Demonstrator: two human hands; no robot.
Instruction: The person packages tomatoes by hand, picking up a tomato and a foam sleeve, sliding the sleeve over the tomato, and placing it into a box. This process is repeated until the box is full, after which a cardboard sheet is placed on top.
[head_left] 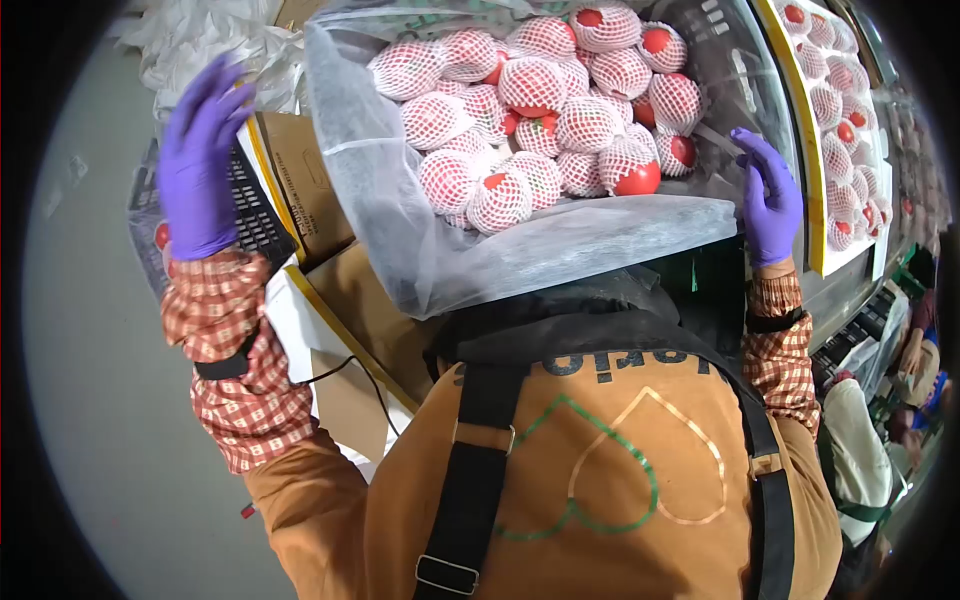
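You have both hands off the netted fruit, which lies heaped in the lined crate before you; this looks like a pause between touches. Reaching the fruit would call for bringing your hands inward over the liner. Your left hand is raised left of the crate, open and empty, fingers extended. Your right hand is beside the right wall, loosely curled; you can't tell whether it touches the liner.

Grey crate, translucent plastic liner, netted red fruit heaped inside
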